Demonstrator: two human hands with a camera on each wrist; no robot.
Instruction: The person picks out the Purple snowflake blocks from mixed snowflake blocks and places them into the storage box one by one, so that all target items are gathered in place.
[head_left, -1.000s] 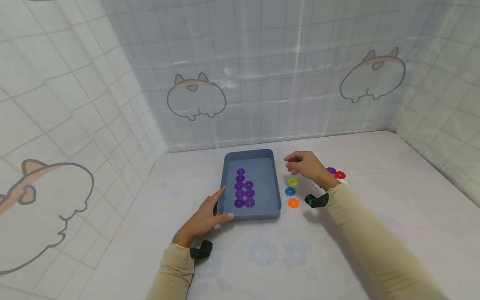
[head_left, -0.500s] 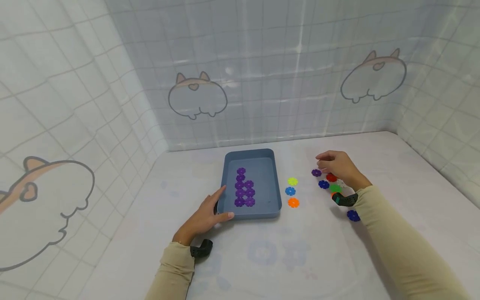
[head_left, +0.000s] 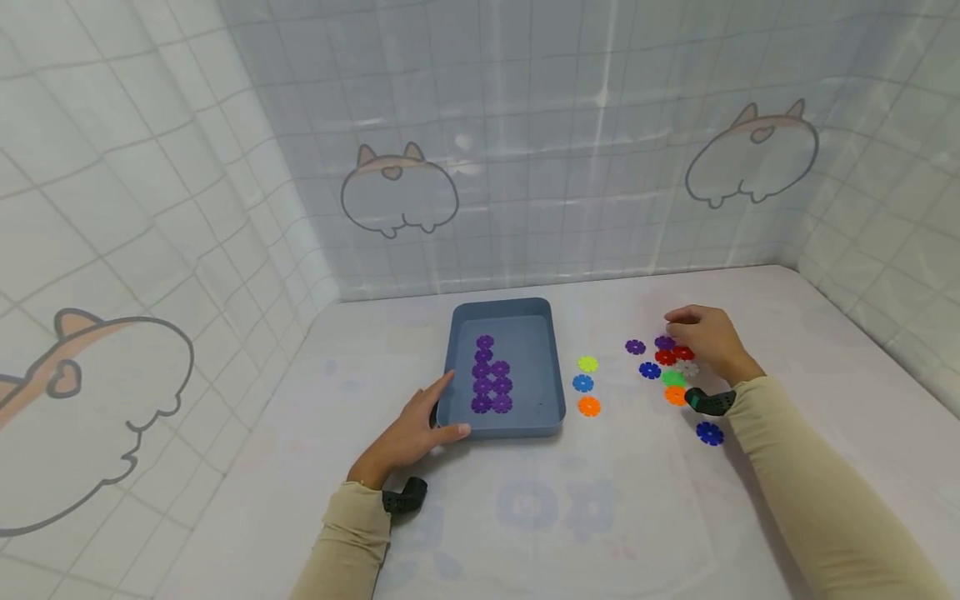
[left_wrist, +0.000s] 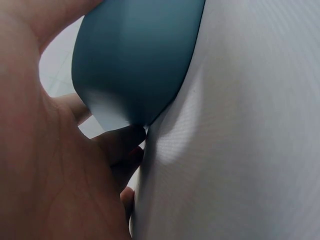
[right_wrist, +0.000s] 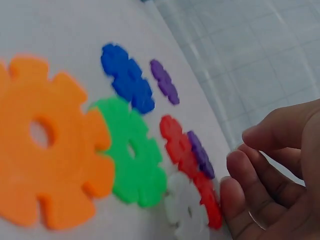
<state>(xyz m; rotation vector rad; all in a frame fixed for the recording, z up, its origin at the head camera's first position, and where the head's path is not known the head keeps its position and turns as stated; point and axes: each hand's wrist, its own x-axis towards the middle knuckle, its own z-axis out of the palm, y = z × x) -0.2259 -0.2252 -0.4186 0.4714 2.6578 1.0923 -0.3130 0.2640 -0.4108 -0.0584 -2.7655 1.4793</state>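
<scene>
The left hand (head_left: pixel 408 433) gripped the near left corner of the blue tray (head_left: pixel 551 358), which sat mid-table with purple discs (head_left: pixel 489 379) lying inside it. The right hand (head_left: pixel 708 342) hovered with loosely curled fingers, grasping nothing, just over a purple disc (head_left: pixel 663 342) in the loose cluster of coloured discs (head_left: pixel 673 375) toward the table's right side.
</scene>
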